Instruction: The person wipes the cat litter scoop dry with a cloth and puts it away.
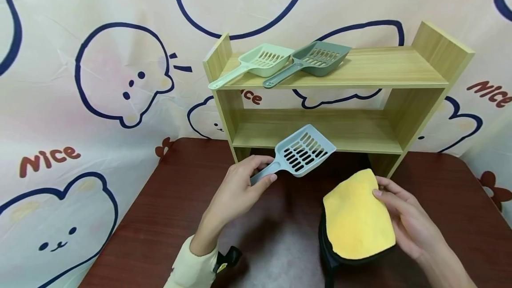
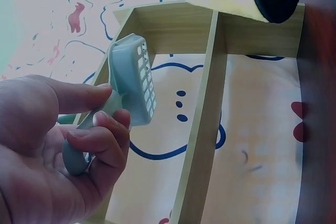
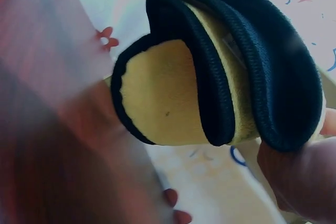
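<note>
My left hand [image 1: 238, 186] grips a light blue cat litter scoop [image 1: 285, 165] by its handle, with the slotted pan tilted up in front of the shelf. In the left wrist view, thumb and fingers wrap the handle, and the scoop [image 2: 131, 80] shows its slotted side. A folded yellow cloth [image 1: 358, 217] with dark edging is pinched at its right side by my right hand [image 1: 414, 219]. Seen from the right wrist, the cloth [image 3: 160, 90] hangs in loose folds, yellow on one face and dark on the other.
A wooden shelf [image 1: 320, 130] stands at the back of the dark red table [image 1: 156, 217]. On its top board rest a pale green litter scoop [image 1: 266, 59] and a dark green one [image 1: 320, 59], their handles sticking out over the front edge. A printed cloth backdrop [image 1: 132, 154] hangs behind.
</note>
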`<act>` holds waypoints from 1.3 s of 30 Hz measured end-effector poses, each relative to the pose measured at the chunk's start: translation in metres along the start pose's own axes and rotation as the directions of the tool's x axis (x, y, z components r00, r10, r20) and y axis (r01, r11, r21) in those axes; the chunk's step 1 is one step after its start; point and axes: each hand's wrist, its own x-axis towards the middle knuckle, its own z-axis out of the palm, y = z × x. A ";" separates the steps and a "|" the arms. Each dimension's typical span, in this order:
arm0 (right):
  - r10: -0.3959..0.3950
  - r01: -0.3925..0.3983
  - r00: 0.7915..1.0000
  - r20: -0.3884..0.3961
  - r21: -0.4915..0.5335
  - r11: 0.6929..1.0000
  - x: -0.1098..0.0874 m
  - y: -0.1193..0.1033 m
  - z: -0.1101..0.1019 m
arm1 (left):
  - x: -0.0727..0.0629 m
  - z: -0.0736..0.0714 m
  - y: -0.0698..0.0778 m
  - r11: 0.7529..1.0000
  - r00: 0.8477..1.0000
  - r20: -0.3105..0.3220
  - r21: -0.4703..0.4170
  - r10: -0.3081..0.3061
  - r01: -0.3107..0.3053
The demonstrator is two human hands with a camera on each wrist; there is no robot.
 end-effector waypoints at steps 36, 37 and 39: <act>-0.287 -0.482 0.763 -0.579 -0.806 0.343 -0.056 0.005 -0.066 | 0.019 -0.026 0.060 0.994 0.998 0.038 0.090 0.052 -0.055; -0.311 -0.486 0.754 -0.579 -0.810 0.329 -0.057 0.005 -0.064 | 0.021 -0.027 0.064 0.993 0.998 0.038 0.101 0.058 -0.062; -0.344 -0.493 0.739 -0.579 -0.813 0.309 -0.059 0.003 -0.060 | 0.025 -0.030 0.071 0.990 0.997 0.043 0.118 0.071 -0.076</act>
